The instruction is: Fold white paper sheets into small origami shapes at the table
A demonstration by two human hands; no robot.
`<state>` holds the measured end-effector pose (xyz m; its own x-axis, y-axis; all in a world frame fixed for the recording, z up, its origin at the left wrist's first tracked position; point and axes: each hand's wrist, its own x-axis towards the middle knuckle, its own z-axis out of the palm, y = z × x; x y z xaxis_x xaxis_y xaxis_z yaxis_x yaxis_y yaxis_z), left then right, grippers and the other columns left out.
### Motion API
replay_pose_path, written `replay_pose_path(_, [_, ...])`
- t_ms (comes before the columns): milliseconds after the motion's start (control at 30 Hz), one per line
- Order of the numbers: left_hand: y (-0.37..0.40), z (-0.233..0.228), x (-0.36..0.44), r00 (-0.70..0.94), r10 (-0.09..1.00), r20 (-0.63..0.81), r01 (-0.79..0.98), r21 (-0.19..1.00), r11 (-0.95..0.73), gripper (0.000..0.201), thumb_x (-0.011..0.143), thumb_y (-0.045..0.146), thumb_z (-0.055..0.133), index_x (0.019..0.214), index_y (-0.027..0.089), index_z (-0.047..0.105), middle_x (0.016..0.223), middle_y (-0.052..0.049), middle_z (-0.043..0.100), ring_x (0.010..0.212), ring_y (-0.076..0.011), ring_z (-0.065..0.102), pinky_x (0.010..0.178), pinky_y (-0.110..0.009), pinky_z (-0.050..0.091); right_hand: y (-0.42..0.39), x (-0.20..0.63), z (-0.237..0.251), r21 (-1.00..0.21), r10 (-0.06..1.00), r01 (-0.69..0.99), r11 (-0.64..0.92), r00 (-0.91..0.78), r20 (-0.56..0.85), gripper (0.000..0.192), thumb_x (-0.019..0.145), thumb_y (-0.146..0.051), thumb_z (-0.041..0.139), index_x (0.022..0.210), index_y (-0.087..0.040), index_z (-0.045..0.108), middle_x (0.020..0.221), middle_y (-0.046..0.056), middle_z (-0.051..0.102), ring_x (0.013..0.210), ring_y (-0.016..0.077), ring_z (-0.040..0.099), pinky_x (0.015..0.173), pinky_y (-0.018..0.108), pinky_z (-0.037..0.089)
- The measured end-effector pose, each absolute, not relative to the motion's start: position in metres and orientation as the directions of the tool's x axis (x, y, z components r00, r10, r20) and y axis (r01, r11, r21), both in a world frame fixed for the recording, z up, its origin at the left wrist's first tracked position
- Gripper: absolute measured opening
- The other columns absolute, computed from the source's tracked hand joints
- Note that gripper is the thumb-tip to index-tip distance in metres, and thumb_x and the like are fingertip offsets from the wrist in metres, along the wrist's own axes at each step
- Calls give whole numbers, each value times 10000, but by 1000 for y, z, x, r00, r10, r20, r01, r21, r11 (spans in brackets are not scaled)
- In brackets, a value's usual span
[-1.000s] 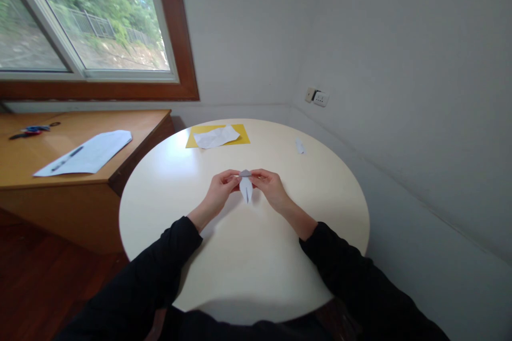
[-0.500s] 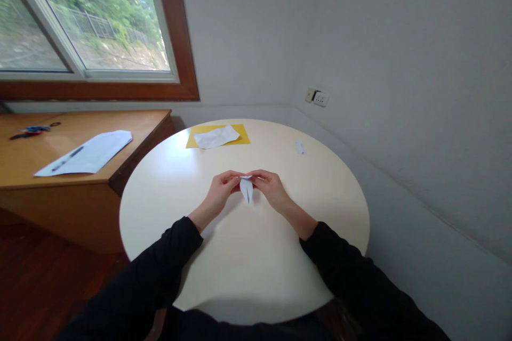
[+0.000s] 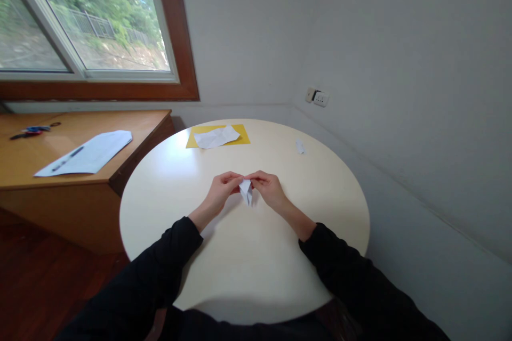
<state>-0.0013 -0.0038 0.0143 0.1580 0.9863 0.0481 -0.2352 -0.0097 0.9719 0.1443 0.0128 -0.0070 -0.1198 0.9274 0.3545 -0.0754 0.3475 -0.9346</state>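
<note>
A small folded white paper piece [image 3: 246, 191] with a point hanging toward me sits between my two hands over the middle of the round cream table [image 3: 200, 170]. My left hand [image 3: 221, 190] pinches its top left edge with thumb and fingers. My right hand [image 3: 269, 189] pinches its top right edge. The fingertips of both hands nearly meet above the paper. Black sleeves cover both forearms.
A yellow sheet [image 3: 242, 134] with a creased white paper [image 3: 216, 137] on it lies at the table's far side. A small white scrap [image 3: 300, 145] lies far right. On the wooden desk [image 3: 132, 122] to the left are a white sheet [image 3: 100, 150], a pen [image 3: 67, 159] and scissors [image 3: 29, 131]. The wall runs close on the right.
The paper's top flap, flat and spread a second ago, has been folded down and the piece looks narrower. My fingertips have moved closer together; hands stay in the same spot.
</note>
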Motion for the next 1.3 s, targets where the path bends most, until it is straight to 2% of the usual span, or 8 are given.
replay_pose_path(167, [-3,12,-2,155,986,55,-202,979,-23,235,589,292,716,719,117,629,674,-43,645,666,-147,604,711,-317,472,12,146,-8,-915,909,11,403,-121,399,131,687,-218,578,724,-224,703,769,29,643,746,162,589,683,291,475])
replay_pose_path(500, [0,8,-3,144,984,105,-159,984,-82,268,602,314,714,750,108,626,681,-44,655,644,-139,596,663,-283,457,7,146,-3,-906,897,36,422,-159,412,158,722,-276,579,792,-197,697,814,43,638,758,158,590,677,282,484])
replay_pose_path(733, [4,4,-4,92,968,235,-47,972,-231,235,613,297,700,761,127,632,675,-31,644,622,-127,581,615,-252,446,10,143,-7,-946,940,-63,318,-104,324,310,634,-329,687,906,-186,647,735,12,630,675,130,596,648,264,486])
replay_pose_path(933, [5,5,-3,75,956,282,-57,959,-278,252,601,301,714,761,134,613,669,-24,642,625,-126,592,622,-249,462,14,143,-9,-962,961,-110,248,-101,259,264,599,-354,709,774,-166,651,752,41,670,704,159,624,700,298,494])
replay_pose_path(1300, [4,6,-4,58,959,278,-12,961,-278,264,611,341,713,750,122,666,749,-67,684,695,-162,614,683,-284,477,10,142,-6,-933,934,-108,344,-68,352,191,625,-321,698,747,-185,642,757,27,658,686,149,610,669,281,489])
